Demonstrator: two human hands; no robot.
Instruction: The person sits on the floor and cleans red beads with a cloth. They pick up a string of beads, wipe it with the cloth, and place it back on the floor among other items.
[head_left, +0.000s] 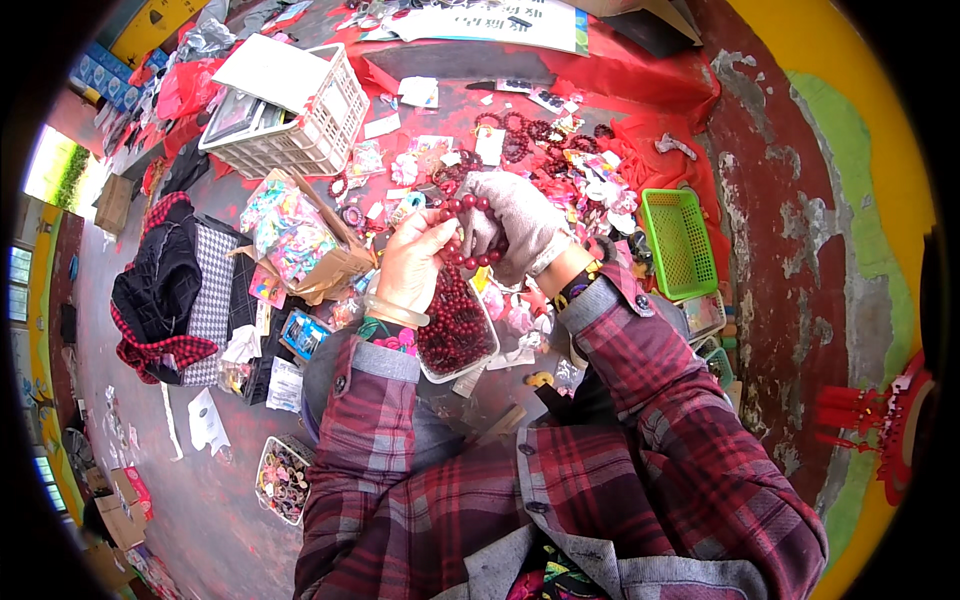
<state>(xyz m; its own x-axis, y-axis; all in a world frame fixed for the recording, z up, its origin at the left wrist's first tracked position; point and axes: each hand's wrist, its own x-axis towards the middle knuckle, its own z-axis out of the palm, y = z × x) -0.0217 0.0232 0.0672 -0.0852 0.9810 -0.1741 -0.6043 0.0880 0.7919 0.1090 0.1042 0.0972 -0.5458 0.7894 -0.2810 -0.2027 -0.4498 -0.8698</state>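
Between my two hands a dark red bead bracelet [470, 203] is held up in a loop. My bare left hand [411, 262] pinches its left side with thumb and fingers. On the right side, my right hand [516, 222], in a pale grey work glove, has its fingers curled round the beads; part of the loop is hidden behind the glove. Just below my hands, a white basket [493, 345] holds a heap of dark red bead bracelets [455, 325]. More dark red bracelets [517, 140] lie on the floor beyond my hands.
At left stand an open cardboard box [335, 265] of colourful packets and a white crate [330, 125]. A green plastic basket [680, 245] is at right, near a peeling wall [770, 200]. Small trinkets [615, 200] litter the red cloth. A small basket [262, 480] of hair ties sits lower left.
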